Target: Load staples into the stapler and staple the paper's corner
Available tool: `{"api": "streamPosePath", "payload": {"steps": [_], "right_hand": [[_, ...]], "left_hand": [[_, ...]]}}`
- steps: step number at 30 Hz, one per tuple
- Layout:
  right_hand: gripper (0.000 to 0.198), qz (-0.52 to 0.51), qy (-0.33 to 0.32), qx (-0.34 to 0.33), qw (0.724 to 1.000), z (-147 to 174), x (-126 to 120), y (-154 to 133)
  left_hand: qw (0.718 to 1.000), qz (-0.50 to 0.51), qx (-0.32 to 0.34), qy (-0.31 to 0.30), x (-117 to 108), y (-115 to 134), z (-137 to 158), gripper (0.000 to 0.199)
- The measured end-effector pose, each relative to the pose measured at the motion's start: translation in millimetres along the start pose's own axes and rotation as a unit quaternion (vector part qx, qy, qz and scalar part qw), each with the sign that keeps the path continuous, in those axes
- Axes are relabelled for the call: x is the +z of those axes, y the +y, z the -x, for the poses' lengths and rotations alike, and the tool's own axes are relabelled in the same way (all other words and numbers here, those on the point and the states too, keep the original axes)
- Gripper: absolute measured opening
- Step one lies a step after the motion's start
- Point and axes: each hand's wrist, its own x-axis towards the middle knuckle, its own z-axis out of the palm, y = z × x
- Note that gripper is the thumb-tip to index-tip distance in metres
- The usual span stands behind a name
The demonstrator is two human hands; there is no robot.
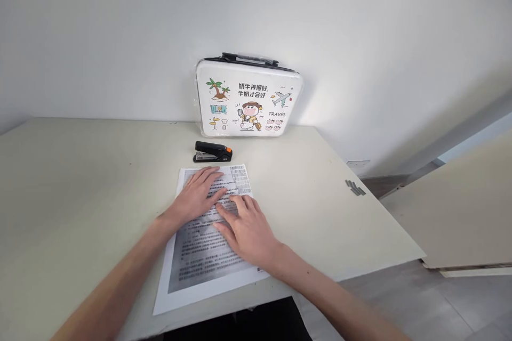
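Printed paper sheets (pixel 208 261) lie flat on the white table, tilted slightly, with dense dark text on a grey block; whether it is one sheet or a stack I cannot tell. My left hand (pixel 199 194) rests on the upper left part of the paper, fingers spread. Pressed lightly on the paper's right side, my right hand (pixel 250 226) has its fingers stretched toward the left hand. Neither hand holds anything. Just beyond the paper's top edge sits a black stapler (pixel 213 152) with an orange piece at its right end.
A white case (pixel 248 98) with cartoon prints and a black handle leans against the wall behind the stapler. Several grey staple strips (pixel 355 187) lie near the right edge of the table (pixel 312 213). A pale panel (pixel 452 213) stands beyond that edge.
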Motion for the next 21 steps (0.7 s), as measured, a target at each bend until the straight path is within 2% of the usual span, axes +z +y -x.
{"api": "streamPosePath", "payload": {"steps": [4, 7, 11, 13, 15, 18, 21], "right_hand": [[0.033, -0.079, -0.035, -0.08, 0.993, -8, -13, 28], [0.028, -0.145, -0.004, -0.079, 0.986, -15, -22, 64], [0.026, -0.217, 0.052, 0.029, 0.974, -22, -26, 109], [0.027, -0.262, 0.068, 0.103, 0.957, -23, -26, 123], [0.029, -0.303, 0.078, 0.16, 0.936, -23, -26, 130], [0.032, -0.329, 0.079, 0.193, 0.921, -23, -25, 130], [0.033, -0.328, 0.072, 0.196, 0.921, -23, -25, 127]], "left_hand": [[1.0, 0.014, -0.005, 0.005, -9, -6, 3, 0.057], [0.999, 0.029, -0.018, 0.019, -15, -4, 6, 0.058], [0.998, 0.016, -0.013, 0.056, -35, -16, 13, 0.055], [0.997, 0.001, -0.02, 0.072, -48, -29, 18, 0.054], [0.995, -0.008, -0.054, 0.084, -59, -42, 23, 0.055], [0.988, -0.021, -0.131, 0.08, -63, -54, 27, 0.057], [0.989, -0.046, -0.122, 0.065, -58, -56, 27, 0.059]]}}
